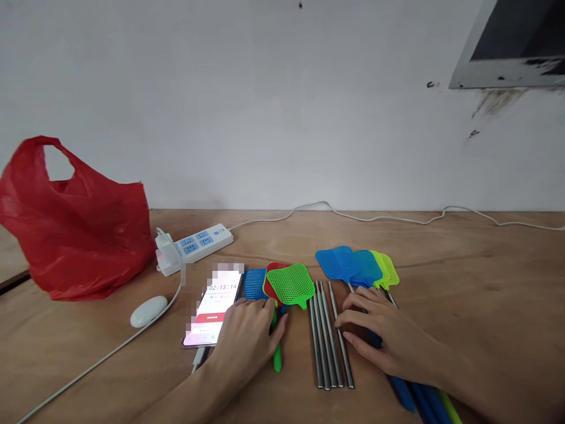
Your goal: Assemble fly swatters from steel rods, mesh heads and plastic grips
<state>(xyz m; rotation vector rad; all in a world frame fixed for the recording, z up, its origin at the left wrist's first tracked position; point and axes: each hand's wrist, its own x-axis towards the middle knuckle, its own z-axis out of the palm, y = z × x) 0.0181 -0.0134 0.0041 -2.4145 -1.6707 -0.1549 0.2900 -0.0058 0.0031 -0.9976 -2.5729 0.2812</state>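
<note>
Five metal rods (322,335) lie side by side on the wooden table (485,282), the rightmost slightly apart. Left of them, at least three fly swatters show their heads: one blue (255,284), one red (274,267), one green (291,282), the green overlapping the rod tops. Right of the rods are at least three more: two blue (367,268) and yellow-green (390,272), their overlap hiding an exact count. Beyond, to the rods' left, are one phone (218,300), one power strip (198,244) and one red bag (83,229).

Narrow strips of tabletop flank the rods; wide wood runs far to their right, and behind them to the wall.

The left hand (249,327), left of the rods, curves over the swatter handles, thumb beside a green one; whether it grips cannot be told. The right hand (382,330) spreads loosely over the right-hand swatters, fingertips at the rightmost rod, without a closed grip.
</note>
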